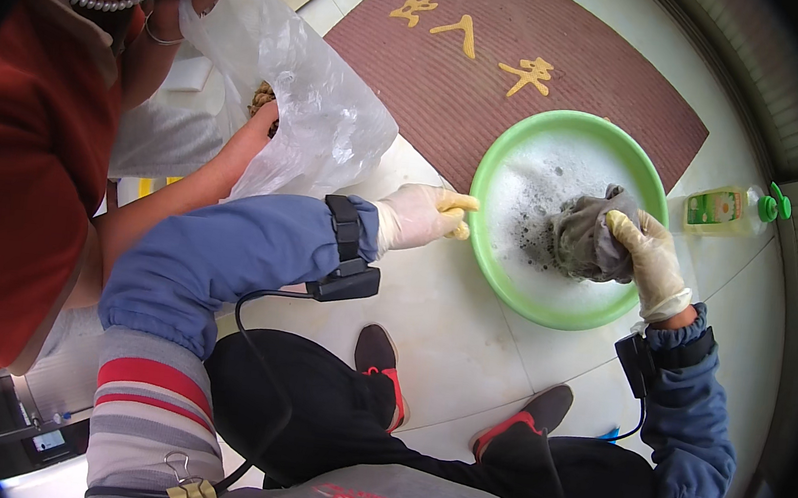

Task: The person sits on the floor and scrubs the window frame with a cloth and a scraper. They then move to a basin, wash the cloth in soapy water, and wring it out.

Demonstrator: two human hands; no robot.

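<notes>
A light green plastic basin [475, 258] full of white suds stands on the floor before me. My right hand [652, 259], in a pale rubber glove, grips a wet, bunched grey cloth [588, 241] over the foam on the basin's right side. Dark bubbles dot the suds left of the cloth. My left hand [426, 215], gloved too, is at the basin's left rim with its index finger pointing at the edge. The other fingers are partly curled, and no object shows in them. Whether the fingertip touches the rim is hard to tell.
A ribbed maroon doormat [456, 71] with yellow characters lies beyond the basin. At right is a clear detergent bottle [724, 210], its green cap flipped up. On my left another person in a red top [27, 207] holds a translucent plastic bag [334, 109], one hand partly behind it.
</notes>
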